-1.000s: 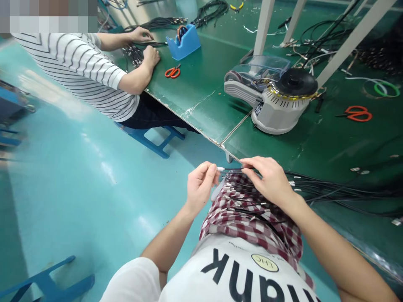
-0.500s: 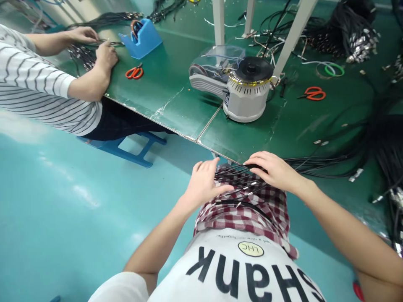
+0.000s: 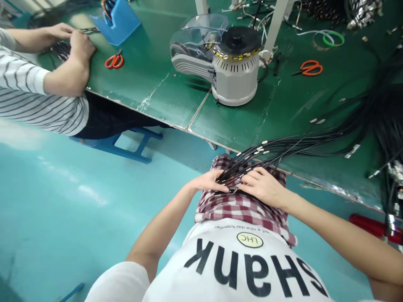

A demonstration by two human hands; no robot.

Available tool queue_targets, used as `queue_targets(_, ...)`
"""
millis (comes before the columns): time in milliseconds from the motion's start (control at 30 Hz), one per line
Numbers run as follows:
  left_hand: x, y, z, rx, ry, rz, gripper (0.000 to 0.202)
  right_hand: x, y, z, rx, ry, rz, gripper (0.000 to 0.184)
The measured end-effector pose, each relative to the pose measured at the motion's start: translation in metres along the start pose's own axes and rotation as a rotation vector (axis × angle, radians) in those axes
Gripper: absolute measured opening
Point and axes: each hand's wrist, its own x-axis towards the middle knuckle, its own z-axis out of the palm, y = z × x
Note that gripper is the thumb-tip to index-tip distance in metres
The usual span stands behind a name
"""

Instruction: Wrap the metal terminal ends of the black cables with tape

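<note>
A bundle of thin black cables [image 3: 277, 147] with small white or silvery pieces along it runs from the table onto my lap. My left hand [image 3: 209, 181] is closed round the left end of this bundle, its thumb in front and most fingers hidden by the cables. To the right, my right hand [image 3: 262, 186] is bent with its fingertips together at a black cable [image 3: 252, 194] lying across the checked cloth [image 3: 233, 208]. That cable's metal tip shows between my two hands.
A round grey tape dispenser [image 3: 236, 75] stands on the green table [image 3: 163, 100]. Orange-handled scissors [image 3: 310, 68] lie to its right, and a second pair [image 3: 115, 61] lies near a blue tape holder [image 3: 118, 23]. A co-worker's hands [image 3: 80, 46] handle cables at left.
My right hand has come down toward my body, closer to the left hand. The cable bundle now arches over the table edge, where before it lay flatter across my lap. The view has tilted down.
</note>
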Motion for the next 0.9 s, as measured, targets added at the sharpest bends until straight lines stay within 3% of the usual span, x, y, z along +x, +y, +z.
queue_targets(100, -0.001, -0.003, 0.001, -0.003, -0.007, -0.033, 0.045, 0.005, 0.001, 0.015, -0.069, 0.021, 0.031, 0.018)
queue_targets(233, -0.004, -0.006, 0.002, -0.027, 0.015, -0.052, 0.037, 0.009, -0.001, 0.016, -0.084, 0.032, 0.022, 0.020)
queue_targets(433, -0.007, -0.009, 0.010, -0.113, 0.048, -0.028, 0.038, 0.030, -0.026, 0.020, -0.016, 0.094, -0.015, 0.021)
queue_targets(633, -0.016, 0.007, 0.011, -0.238, -0.066, -0.079, 0.044, 0.033, -0.030, 0.007, 0.078, 0.141, 0.105, 0.017)
queue_targets(767, -0.013, 0.008, 0.009, -0.146, -0.021, -0.066, 0.038, 0.006, -0.024, -0.001, 0.047, 0.024, 0.126, 0.015)
queue_targets(900, -0.007, 0.002, 0.007, -0.089, 0.051, -0.068, 0.036, -0.014, -0.023, 0.010, -0.067, -0.131, 0.187, 0.018)
